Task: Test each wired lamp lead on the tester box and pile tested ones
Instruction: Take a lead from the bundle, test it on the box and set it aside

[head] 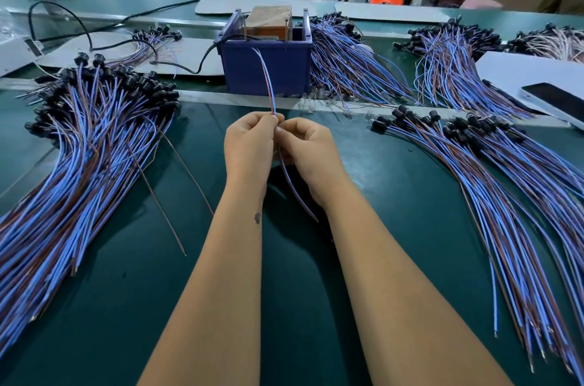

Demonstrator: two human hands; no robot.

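Both hands, left (249, 145) and right (305, 148), pinch one lead (267, 79) whose far end reaches the tester (265, 47). A loose pinch may pull its tips off the contacts, giving a false fail.

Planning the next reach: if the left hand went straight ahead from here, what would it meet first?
Probably the blue box; the left hand points up the lead toward it, though depth is unclear.

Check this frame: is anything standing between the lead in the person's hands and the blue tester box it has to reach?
Nothing visible blocks it. Both the left hand and the right hand pinch the lead, whose far end already runs up over bare green mat to the tester box. The loose bulbs lie off to the right.
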